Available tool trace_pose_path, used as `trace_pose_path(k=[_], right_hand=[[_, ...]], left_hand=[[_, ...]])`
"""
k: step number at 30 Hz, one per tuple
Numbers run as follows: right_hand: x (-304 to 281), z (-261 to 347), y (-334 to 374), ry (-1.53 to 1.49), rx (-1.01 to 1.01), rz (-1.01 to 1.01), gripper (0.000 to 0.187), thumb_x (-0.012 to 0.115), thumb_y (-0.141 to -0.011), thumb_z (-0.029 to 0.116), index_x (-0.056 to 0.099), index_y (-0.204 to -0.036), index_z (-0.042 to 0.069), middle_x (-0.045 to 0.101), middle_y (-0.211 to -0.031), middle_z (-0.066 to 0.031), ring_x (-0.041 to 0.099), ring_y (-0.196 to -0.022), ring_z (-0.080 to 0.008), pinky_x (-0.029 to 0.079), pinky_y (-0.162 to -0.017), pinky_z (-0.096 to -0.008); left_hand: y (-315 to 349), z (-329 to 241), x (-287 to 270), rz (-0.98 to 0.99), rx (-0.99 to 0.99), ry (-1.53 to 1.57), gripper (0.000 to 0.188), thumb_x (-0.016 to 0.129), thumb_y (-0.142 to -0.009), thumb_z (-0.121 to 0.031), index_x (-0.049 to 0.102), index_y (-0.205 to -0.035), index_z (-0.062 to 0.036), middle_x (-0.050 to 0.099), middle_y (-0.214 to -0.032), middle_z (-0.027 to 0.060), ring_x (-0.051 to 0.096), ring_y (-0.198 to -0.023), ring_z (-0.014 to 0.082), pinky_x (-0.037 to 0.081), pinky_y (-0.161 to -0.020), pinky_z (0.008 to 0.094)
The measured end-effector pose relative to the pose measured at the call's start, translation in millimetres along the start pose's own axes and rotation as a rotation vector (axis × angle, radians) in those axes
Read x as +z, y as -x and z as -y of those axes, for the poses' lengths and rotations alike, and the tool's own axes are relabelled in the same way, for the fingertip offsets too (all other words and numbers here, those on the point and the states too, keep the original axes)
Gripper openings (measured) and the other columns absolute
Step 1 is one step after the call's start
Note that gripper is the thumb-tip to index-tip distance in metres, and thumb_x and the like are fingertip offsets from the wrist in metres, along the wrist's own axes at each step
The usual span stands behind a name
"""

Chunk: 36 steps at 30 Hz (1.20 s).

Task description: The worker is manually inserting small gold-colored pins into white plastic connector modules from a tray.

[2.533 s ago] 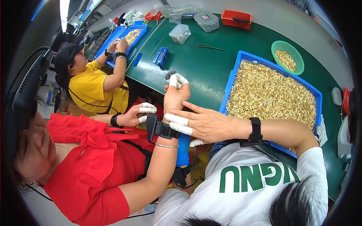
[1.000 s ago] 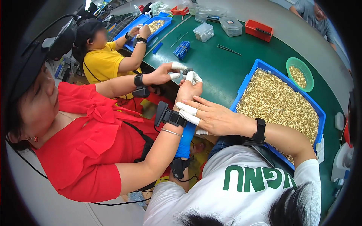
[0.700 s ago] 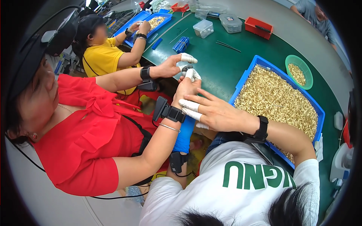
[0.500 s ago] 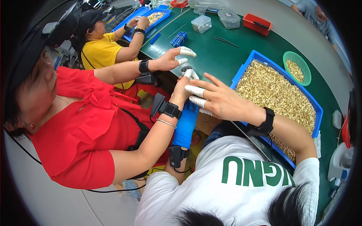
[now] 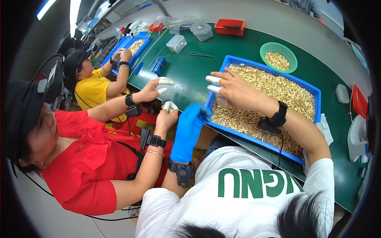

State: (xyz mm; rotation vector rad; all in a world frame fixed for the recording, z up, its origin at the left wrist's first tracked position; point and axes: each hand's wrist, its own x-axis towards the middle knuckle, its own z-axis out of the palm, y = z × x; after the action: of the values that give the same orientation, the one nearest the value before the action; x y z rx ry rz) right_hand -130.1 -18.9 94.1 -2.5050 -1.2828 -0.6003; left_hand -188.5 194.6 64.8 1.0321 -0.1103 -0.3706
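My left hand [image 5: 188,129], in a blue glove, is raised at the near left corner of a blue tray [image 5: 317,105] heaped with small brass-coloured pieces [image 5: 274,95]. Its fingers bend toward the tray and are smeared, so whether they hold anything is unclear. My right hand [image 5: 242,92] hovers over the tray's left part, palm down, with fingers stretched out and white finger cots on some of them. Nothing shows in it. To the left, a co-worker in red has a hand [image 5: 168,113] with white finger cots pinched on a small dark round piece [image 5: 164,102].
Behind the tray stands a green bowl [image 5: 295,59] of similar pieces. Farther back are a red bin [image 5: 229,27], clear plastic boxes [image 5: 201,31], tweezers [image 5: 201,54] and a blue bundle [image 5: 158,65]. Another co-worker in yellow [image 5: 93,85] works at a blue tray at far left.
My hands have drawn apart from the co-worker's hands. The right has moved over the tray, and the gloved left has risen into fuller view. The whole view has shifted.
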Motion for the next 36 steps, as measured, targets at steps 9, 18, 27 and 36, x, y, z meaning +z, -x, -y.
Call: trace_pose_path(k=[9, 18, 27, 36], right_hand=[[-45, -27, 29, 0.019, 0.134, -0.127, 0.037, 0.064, -0.072, 0.007, 0.056, -0.108, 0.005, 0.052, -0.117, -0.0131, 0.044, -0.116, -0.0311, 0.034, -0.099, -0.0448], [-41, -10, 48, -0.02, 0.04, -0.323, 0.042, 0.06, -0.071, 0.004, 0.053, -0.113, 0.007, 0.052, -0.119, -0.0103, 0.042, -0.12, -0.0278, 0.035, -0.101, -0.0422], [-25, 3, 44, 0.021, -0.008, 0.011, 0.047, 0.047, -0.08, 0.012, 0.044, -0.127, 0.011, 0.035, -0.138, -0.003, 0.028, -0.13, -0.0219, 0.023, -0.108, -0.0445], [-19, 6, 43, 0.102, 0.038, 0.077, 0.05, 0.045, -0.082, 0.017, 0.038, -0.132, 0.011, 0.028, -0.142, -0.0026, 0.019, -0.134, -0.0204, 0.014, -0.11, -0.045]], left_hand=[[-157, -49, 72, 0.2, 0.227, 0.191, 0.02, 0.055, -0.086, -0.019, 0.058, -0.095, -0.0017, 0.061, -0.087, 0.0088, 0.057, -0.078, 0.0186, 0.046, -0.072, 0.0306], [-207, 15, 97, 0.023, 0.287, -0.217, 0.026, 0.054, -0.088, -0.019, 0.053, -0.108, -0.0023, 0.057, -0.099, 0.0082, 0.056, -0.086, 0.0168, 0.045, -0.075, 0.0286], [-202, 36, 89, -0.018, 0.247, -0.261, 0.034, 0.053, -0.089, -0.023, 0.048, -0.116, -0.0023, 0.053, -0.107, 0.0078, 0.054, -0.094, 0.0166, 0.045, -0.077, 0.0294], [-206, 31, 96, -0.021, 0.209, -0.166, 0.034, 0.053, -0.089, -0.022, 0.048, -0.115, -0.0015, 0.052, -0.109, 0.0076, 0.053, -0.094, 0.0158, 0.044, -0.079, 0.029]])
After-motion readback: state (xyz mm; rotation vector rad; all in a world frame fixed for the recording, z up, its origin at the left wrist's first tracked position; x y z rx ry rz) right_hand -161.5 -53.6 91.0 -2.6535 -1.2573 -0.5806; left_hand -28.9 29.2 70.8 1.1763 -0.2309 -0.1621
